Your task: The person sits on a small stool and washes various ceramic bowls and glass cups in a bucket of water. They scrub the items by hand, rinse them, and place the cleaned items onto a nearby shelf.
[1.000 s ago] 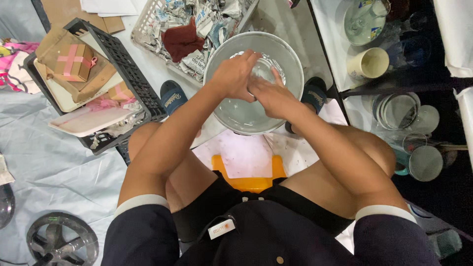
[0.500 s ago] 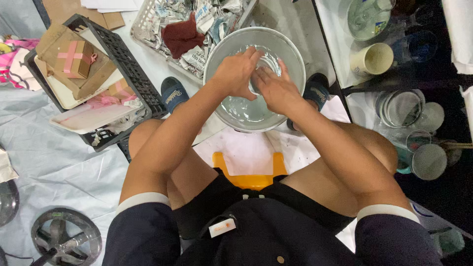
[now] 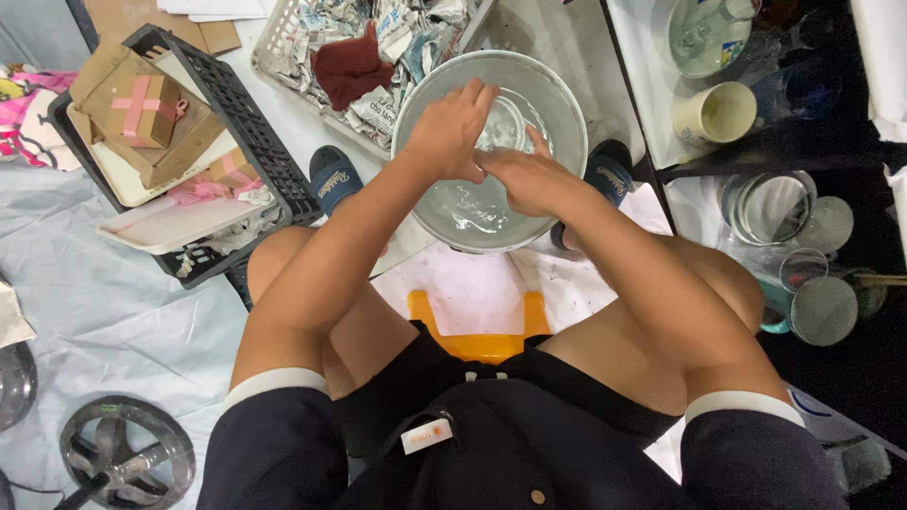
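**Glass dish held under water in a metal basin**

The glass dish (image 3: 510, 127), clear and round, sits in the far half of a wide metal basin (image 3: 567, 94) of water, set on the floor between the seated person's knees. Both hands meet over it: the left hand (image 3: 452, 130) curls its fingers around the dish's near-left edge, while the right hand (image 3: 529, 178) lies flat against its lower rim, fingers close together. The dish looks wet and part-submerged, so the washing appears to be under way, not finished; more glassware (image 3: 770, 206) waits at the right. Behind the basin, a white basket (image 3: 283, 38) holds crumpled newspaper and a dark red cloth (image 3: 351, 64). A cream cup (image 3: 715, 113) stands nearby.
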